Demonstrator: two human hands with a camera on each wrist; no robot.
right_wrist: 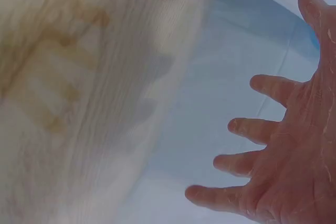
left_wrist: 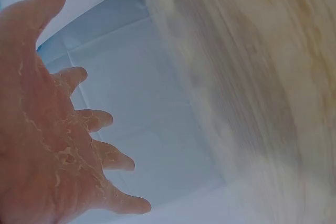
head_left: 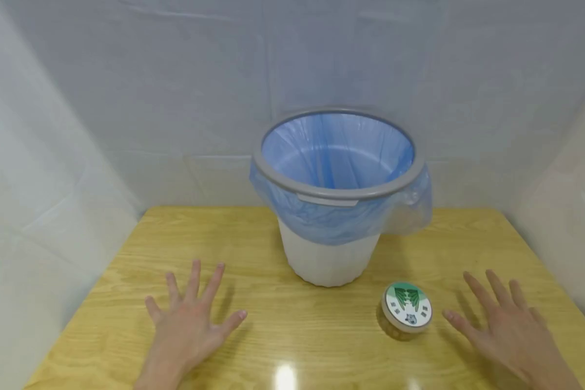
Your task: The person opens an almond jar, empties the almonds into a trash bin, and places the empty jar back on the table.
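1. A pale sheeted backdrop closes in the wooden table, which fills the lower half of the head view.
2. A white bin with a grey rim and a blue liner bag stands at centre frame, towards the back of the table. I can see nothing in the part of the liner that shows.
3. A small round jar with a green and white lid sits lower right of the bin, well apart from its base.
4. My left hand is at lower left, fingers spread wide, holding nothing; the wrist view shows the same open palm.
5. My right hand is at lower right, fingers splayed and empty, just beside the jar without touching it.
6. I judge nothing is picked up yet: this is the step before a grasp.
7. The next move calls for my right hand to slide left and close round the jar's sides.
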